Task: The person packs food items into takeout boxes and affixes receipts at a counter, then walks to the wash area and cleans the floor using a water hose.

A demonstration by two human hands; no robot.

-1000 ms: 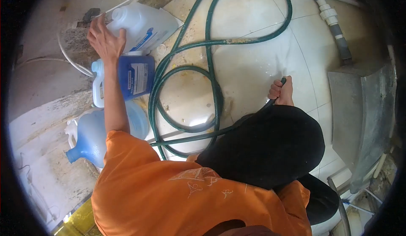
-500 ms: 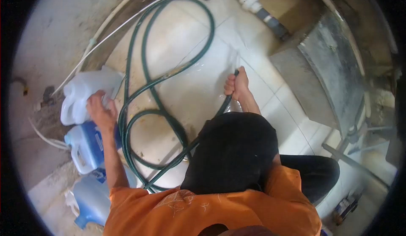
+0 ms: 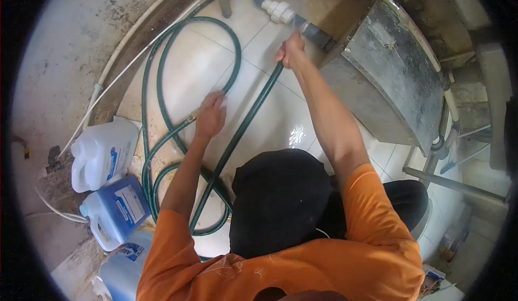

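My right hand [image 3: 292, 49] is closed around a dark green hose [image 3: 251, 115] near its end, out beside the pipe fittings. From that hand the hose runs back toward my left side, past my knee. My left hand [image 3: 211, 116] is on a looped stretch of the same hose, its fingers curled over it. More loops of hose lie on the tiled floor to the left of that hand. Whether water leaves the hose end is hard to make out.
A whitish jug [image 3: 102, 152], a jug of blue liquid [image 3: 121, 206] and a larger blue jug [image 3: 127, 266] stand along the left. A grey metal box [image 3: 394, 79] is at the right. A pipe with a white coupling [image 3: 280, 11] lies ahead.
My left hand has left the whitish jug and moved right onto the looped hose. My right hand has reached farther forward with the hose, pulling its length straighter.
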